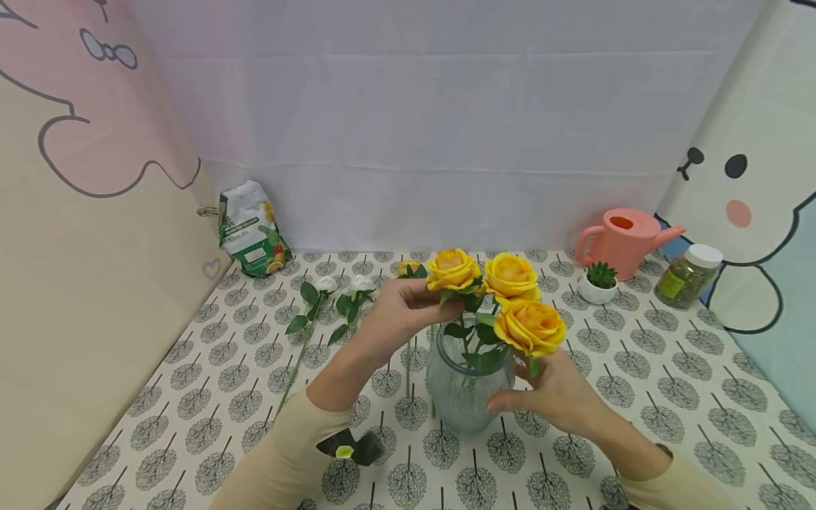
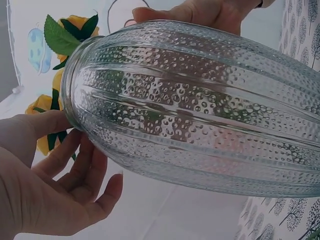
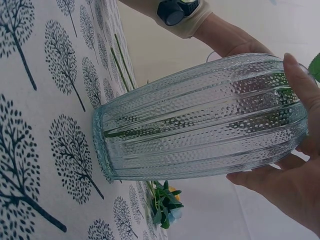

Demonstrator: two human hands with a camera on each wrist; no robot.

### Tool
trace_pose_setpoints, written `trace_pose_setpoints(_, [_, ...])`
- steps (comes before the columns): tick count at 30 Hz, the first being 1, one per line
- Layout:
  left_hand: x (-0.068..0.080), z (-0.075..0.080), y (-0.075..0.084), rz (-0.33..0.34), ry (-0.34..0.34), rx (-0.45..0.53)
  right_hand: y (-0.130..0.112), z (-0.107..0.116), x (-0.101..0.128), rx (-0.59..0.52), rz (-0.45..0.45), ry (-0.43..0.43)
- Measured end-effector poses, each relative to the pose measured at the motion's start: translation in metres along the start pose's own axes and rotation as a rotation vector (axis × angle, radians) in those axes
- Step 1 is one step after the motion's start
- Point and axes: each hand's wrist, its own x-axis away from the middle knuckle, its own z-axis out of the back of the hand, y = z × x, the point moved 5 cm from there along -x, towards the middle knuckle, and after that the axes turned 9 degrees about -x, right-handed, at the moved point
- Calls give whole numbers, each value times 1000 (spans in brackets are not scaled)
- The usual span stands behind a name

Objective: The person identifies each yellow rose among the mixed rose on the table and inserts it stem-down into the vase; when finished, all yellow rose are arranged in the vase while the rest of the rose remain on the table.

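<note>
Closest to me in the wrist views is the clear dimpled glass vase with vertical ribs [image 2: 200,110], standing upright on the surface covered in a tree-print cloth [image 1: 637,397], near its middle. My right hand [image 1: 561,393] has its fingers and thumb curved round the vase's belly, holding it steady; my left hand [image 1: 398,315] sits higher, at the neck, fingers closed about the stem just under the leftmost of three yellow artificial roses [image 1: 503,294] whose stems already stand in the vase. I judge the step to be arranging: the blooms are in, and the left hand is setting one of them. Behind the left wrist two white rosebuds on leafy stems [image 1: 341,290] and a small yellow bud [image 1: 408,268] lie flat on the cloth (their long stems run toward me, beside the vase). Any next move calls for a gentle hold on the stem and a firm right hand, since the vase looks light and top-heavy. A pink watering can [image 1: 621,237] stands well apart at the back right.
</note>
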Motion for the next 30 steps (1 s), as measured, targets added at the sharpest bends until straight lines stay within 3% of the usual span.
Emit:
trace_pose_setpoints(5, [-1, 9, 1, 44, -47, -4, 0, 0, -1, -13, 3, -4])
trace_pose_setpoints(10, [-2, 24, -1, 89, -25, -33, -1, -1, -1, -19, 23, -10])
trace_pose_setpoints(14, [-5, 37, -4, 72, 48, -40, 0, -1, -1, -18, 21, -12])
trace_pose_setpoints(18, [-12, 51, -13, 55, 168, -51, 0, -1, 0, -18, 20, -14])
trace_pose_setpoints(22, [-22, 62, -32, 81, 270, -18, -1, -1, -1, -21, 27, -17])
trace_pose_setpoints(25, [-31, 70, -55, 129, 325, 7, 0, -1, -1, -21, 25, -15])
trace_pose_setpoints(30, [-44, 81, -96, 255, 424, -75, 0, 0, 1, -11, -11, 1])
